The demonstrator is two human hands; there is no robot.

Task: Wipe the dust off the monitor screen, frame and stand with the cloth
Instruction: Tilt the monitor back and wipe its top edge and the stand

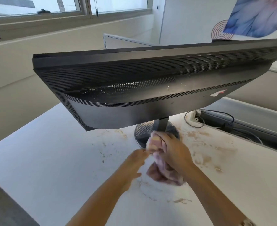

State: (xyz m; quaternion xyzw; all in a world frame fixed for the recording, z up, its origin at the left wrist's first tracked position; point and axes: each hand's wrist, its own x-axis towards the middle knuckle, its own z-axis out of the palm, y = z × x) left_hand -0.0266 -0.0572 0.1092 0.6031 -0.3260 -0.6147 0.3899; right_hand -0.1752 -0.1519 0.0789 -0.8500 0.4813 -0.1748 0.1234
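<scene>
Monitor: the black monitor (150,82) is seen from behind, its ribbed back facing me, the top edge tipped away toward the window (37,7).
Dust: pale specks and streaks lie along the vent slots (144,83) on the back, thickest toward the left of the vents.
Stand: a dark neck drops from the panel to a round base (142,129) that sits on the white counter (45,160).
Cloth: a bunched pink-and-yellow cloth (157,144) is at the near edge of the base, just in front of the neck; its lower end hangs below the fist.
Right hand: the right hand (173,152) has its fingers wrapped round the cloth, gripping it in a fist at the base.
Left hand: the left hand (137,159) is right beside the cloth, fingertips at its left edge; it is blurred, so I cannot tell whether it pinches the cloth.
Counter: brownish smears and crumbs of dirt (199,144) are spread over the top, mostly right of the base.
Cables: a black cable (194,121) loops behind the base, near a trough at the counter's far right edge.
</scene>
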